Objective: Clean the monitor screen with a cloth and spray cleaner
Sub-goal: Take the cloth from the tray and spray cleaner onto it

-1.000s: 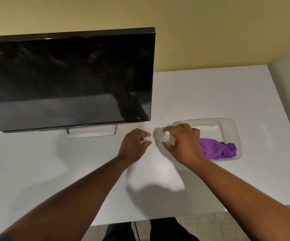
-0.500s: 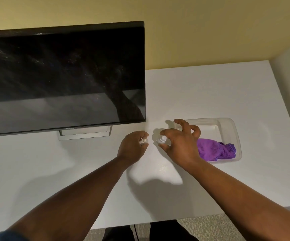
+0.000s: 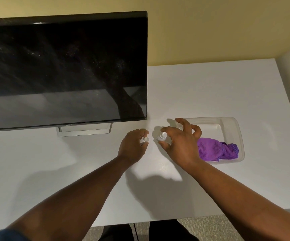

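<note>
One black flat-panel monitor (image 3: 64, 66), left edge cut off, stands on the white surface (image 3: 210, 94). One purple cloth (image 3: 217, 149) lies in one clear plastic tray (image 3: 234, 126). The left hand (image 3: 132, 146) pinches a small clear cap (image 3: 145, 139); the right hand (image 3: 180, 143) grasps one small white spray bottle (image 3: 162, 136), mostly hidden.

Monitor screen (image 3: 62, 70): glossy black, mirror-like, streaked and speckled with dust. Monitor stand (image 3: 84, 131), below screen: silvery, satin finish; metal or plastic, cannot tell. Desk (image 3: 210, 94), under monitor: smooth matt white top. Tray (image 3: 234, 129), right of monitor: translucent plastic, smooth, slight sheen. Cloth (image 3: 215, 149) in tray: purple microfibre, soft fuzzy nap, stitched edge. Spray bottle (image 3: 162, 136), between monitor and tray: white plastic, smooth. Small cap (image 3: 146, 139) left of bottle: pale, clear-looking plastic. Wall (image 3: 210, 28) behind monitor: matt yellow paint.
</note>
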